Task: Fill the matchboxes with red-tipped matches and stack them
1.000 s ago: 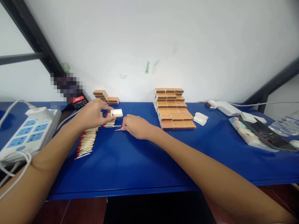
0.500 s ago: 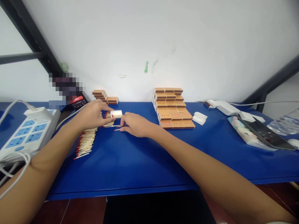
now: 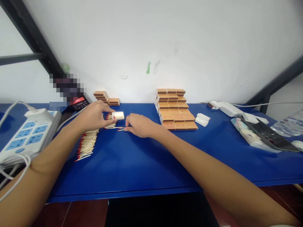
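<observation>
Left of frame: white power strip (image 3: 26,132) on the edge of the blue table (image 3: 142,167), cables trailing off. Just right of it, a long row of loose matches (image 3: 87,145), red heads mostly pointing left, runs from centre-left up toward the left hand (image 3: 93,116); a good many sticks lie unboxed. Behind the hand, against the wall, a small stack of boxes (image 3: 106,97), closed. The left hand's thumb and fingers are pinched on a white tray (image 3: 118,115), held low over the table just left of centre; red heads show at the tray's left end, but how full it is cannot be told. Below the tray, a few stray matches (image 3: 119,128) lie flat on the blue surface. The right hand (image 3: 139,124) rests at frame centre, fingers drawn narrow with tips down at the end of one stray stick; whether it is gripped cannot be told. Right of centre, a large stepped stack of boxes (image 3: 176,110), all closed, by far the bigger share of finished-looking work. Just beside it, two spare white trays (image 3: 202,119) sit unfilled. Far right: a dark flat device (image 3: 267,134) among white clutter, well apart from the hands.
</observation>
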Demonstrator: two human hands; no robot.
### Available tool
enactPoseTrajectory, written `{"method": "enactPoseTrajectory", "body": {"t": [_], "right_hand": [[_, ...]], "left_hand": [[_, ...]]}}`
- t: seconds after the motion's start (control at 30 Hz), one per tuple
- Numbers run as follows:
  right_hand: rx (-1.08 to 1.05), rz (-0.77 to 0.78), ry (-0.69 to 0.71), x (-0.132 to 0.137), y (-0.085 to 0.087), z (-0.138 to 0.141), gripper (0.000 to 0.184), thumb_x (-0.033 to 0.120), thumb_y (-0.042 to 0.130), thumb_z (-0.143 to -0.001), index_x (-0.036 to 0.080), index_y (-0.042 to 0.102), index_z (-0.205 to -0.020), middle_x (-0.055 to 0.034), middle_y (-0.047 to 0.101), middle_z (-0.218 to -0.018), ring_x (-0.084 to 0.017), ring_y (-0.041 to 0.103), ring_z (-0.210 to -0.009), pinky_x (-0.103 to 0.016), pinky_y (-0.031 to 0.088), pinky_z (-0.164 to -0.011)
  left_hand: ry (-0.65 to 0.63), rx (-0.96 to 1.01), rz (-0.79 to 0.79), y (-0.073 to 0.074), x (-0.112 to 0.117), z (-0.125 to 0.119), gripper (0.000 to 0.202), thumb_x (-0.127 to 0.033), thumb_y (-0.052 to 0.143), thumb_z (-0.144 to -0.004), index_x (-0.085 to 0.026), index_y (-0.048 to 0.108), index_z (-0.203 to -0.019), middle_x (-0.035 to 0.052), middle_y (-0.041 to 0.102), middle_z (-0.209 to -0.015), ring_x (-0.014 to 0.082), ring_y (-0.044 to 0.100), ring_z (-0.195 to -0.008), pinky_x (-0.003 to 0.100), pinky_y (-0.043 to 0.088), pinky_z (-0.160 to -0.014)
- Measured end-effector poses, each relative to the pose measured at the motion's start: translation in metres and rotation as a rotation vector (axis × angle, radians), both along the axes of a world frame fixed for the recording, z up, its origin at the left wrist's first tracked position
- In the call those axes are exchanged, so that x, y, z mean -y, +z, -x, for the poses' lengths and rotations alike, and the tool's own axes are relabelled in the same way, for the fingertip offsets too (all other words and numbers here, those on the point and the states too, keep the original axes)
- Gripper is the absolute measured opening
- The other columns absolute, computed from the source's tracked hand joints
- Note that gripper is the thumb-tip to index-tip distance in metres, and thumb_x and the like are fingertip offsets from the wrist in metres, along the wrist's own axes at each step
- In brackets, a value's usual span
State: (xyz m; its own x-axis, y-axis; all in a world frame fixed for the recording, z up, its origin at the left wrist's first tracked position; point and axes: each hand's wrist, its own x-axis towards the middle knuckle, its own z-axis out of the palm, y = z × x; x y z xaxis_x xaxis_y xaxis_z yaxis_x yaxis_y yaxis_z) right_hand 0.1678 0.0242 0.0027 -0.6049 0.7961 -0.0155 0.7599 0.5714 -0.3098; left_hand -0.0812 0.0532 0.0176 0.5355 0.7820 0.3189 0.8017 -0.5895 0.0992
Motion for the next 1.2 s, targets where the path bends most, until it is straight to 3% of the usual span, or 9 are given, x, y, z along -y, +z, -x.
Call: {"method": "enactPoseTrajectory", "body": {"t": [0.23,0.5,0.77,0.93,1.07,1.2], "right_hand": [[0.015,-0.022,0.037,0.005,0.008,-0.001,0.016,0.023,0.064,-0.111,0.013,0.076,-0.11,-0.0166,0.075,-0.124,-0.025,0.072,-0.101,-0.034,0.048,-0.085],[-0.051,-0.17,-0.1,-0.006,0.008,-0.006,0.022,0.026,0.052,-0.116,0.014,0.068,-0.126,-0.0155,0.069,-0.13,-0.024,0.07,-0.103,-0.034,0.047,-0.084],[-0.004,-0.21,-0.09,0.004,0.014,-0.001,0.024,0.02,0.048,-0.116,0.013,0.068,-0.126,-0.0154,0.067,-0.13,-0.024,0.068,-0.101,-0.036,0.046,-0.083],[-0.164,-0.279,-0.069,0.001,0.004,0.002,0.024,0.028,0.048,-0.117,0.015,0.068,-0.123,-0.0129,0.067,-0.13,-0.022,0.068,-0.103,-0.035,0.045,-0.084],[-0.189,-0.184,-0.023,0.003,-0.009,0.014,0.023,0.034,0.057,-0.114,0.016,0.07,-0.118,-0.01,0.068,-0.126,-0.02,0.068,-0.1,-0.033,0.046,-0.084],[-0.125,-0.137,-0.024,0.005,-0.014,0.026,0.024,0.036,0.061,-0.112,0.015,0.073,-0.115,-0.0127,0.07,-0.127,-0.023,0.068,-0.101,-0.035,0.047,-0.082]], "left_hand": [[-0.003,-0.011,-0.017,0.001,-0.001,0.001,0.05,-0.066,0.069,-0.087,-0.025,0.089,-0.11,0.01,0.082,-0.097,0.0324,0.072,-0.098,0.045,0.054,-0.093],[-0.074,0.054,-0.004,-0.003,0.002,-0.007,0.05,-0.067,0.076,-0.083,-0.026,0.09,-0.108,0.01,0.083,-0.096,0.0314,0.074,-0.092,0.043,0.055,-0.089],[-0.101,0.135,0.073,0.004,0.013,-0.015,0.052,-0.068,0.076,-0.087,-0.026,0.09,-0.114,0.0085,0.084,-0.101,0.0281,0.076,-0.091,0.038,0.055,-0.085],[-0.039,0.121,0.005,0.003,0.004,-0.003,0.05,-0.07,0.073,-0.087,-0.027,0.089,-0.107,0.0088,0.084,-0.101,0.0311,0.076,-0.097,0.042,0.055,-0.092],[0.003,0.1,-0.059,0.002,-0.002,0.004,0.051,-0.071,0.068,-0.089,-0.026,0.087,-0.105,0.0104,0.085,-0.102,0.0339,0.075,-0.099,0.046,0.053,-0.093],[0.004,0.088,-0.052,0.002,-0.004,0.006,0.048,-0.067,0.068,-0.09,-0.026,0.087,-0.106,0.0107,0.085,-0.106,0.0345,0.074,-0.101,0.046,0.052,-0.093]]}}
